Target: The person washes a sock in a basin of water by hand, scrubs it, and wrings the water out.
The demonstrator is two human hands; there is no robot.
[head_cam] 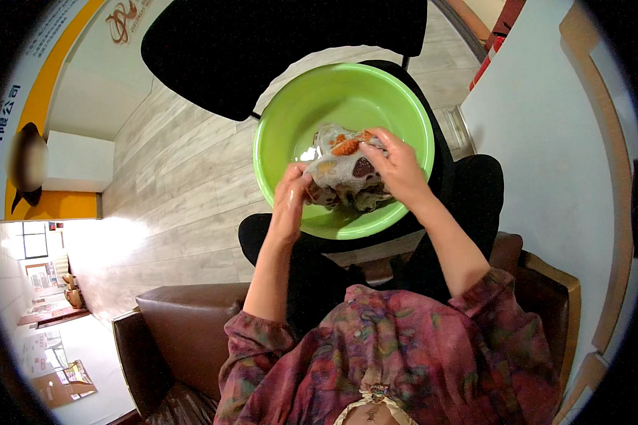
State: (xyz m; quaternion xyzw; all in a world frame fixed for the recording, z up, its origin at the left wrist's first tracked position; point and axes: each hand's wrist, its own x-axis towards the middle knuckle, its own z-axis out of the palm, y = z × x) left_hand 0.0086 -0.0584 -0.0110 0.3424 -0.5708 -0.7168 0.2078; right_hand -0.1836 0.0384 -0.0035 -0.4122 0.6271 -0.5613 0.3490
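A wet grey cloth with orange, yellow and dark brown patches is bunched up between my hands, over a round light-green plastic basin. My left hand grips the cloth's left edge near the basin's front left rim. On the other side, my right hand pinches the upper right part by an orange patch, thumb and fingers on the fabric. Folds of the cloth hang down inside the basin, where shiny reflections suggest water. How much water there is, I cannot tell.
The basin rests on a black chair seat before my knees. A black chair back rises beyond it. I sit on a brown leather armchair. A pale wall stands close on the right; grey wood-look flooring extends left.
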